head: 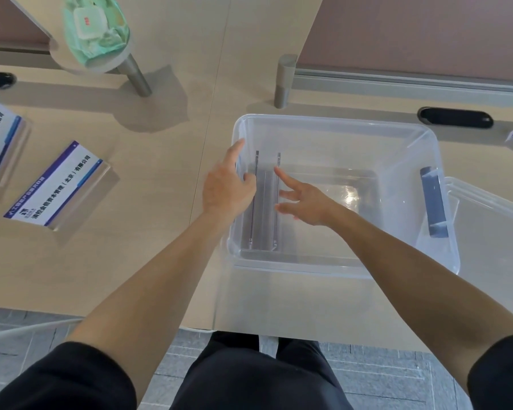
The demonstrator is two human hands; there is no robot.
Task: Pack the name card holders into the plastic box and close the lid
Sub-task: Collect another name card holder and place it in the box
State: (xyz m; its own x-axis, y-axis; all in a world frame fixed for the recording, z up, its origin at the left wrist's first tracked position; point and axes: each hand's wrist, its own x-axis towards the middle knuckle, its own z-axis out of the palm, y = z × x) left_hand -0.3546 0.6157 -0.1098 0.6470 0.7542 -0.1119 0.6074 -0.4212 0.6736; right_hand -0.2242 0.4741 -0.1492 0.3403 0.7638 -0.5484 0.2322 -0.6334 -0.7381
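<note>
Both my grips loose over the plastic box point(332, 125)
Left grip point(225, 187) and right grip point(305, 202), fingers spread, holding nothing; two upright name card holders point(265, 202) stand between them

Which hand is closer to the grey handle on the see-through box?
The right hand. It is inside the box, left of the grey handle on the far right wall. The left hand is at the opposite left wall.

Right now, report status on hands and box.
Left hand, right hand open over clear plastic box. Two clear holders upright inside. Lid off, right.
</note>
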